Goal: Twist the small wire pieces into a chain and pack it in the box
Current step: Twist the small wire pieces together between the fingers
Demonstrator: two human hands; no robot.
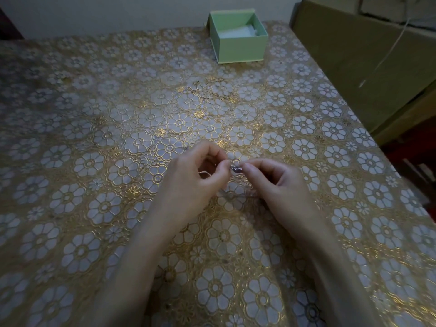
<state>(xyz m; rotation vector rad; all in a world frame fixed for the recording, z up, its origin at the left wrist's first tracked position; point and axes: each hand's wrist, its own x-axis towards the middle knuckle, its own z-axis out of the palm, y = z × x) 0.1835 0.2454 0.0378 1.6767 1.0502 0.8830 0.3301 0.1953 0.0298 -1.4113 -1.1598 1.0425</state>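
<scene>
Silvery wire piece (236,169) crosswise between hands

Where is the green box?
In the head view, the green box sits open at the table's far edge, right of middle, well beyond both hands and near the big cardboard box.

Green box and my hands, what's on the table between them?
Head view: only bare floral tablecloth lies between the green box and the left hand and right hand.

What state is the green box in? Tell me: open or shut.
Open. The green box stands at the table's far edge with no lid over it, so its inner walls and a pale liner inside show. No lid is visible.
</scene>
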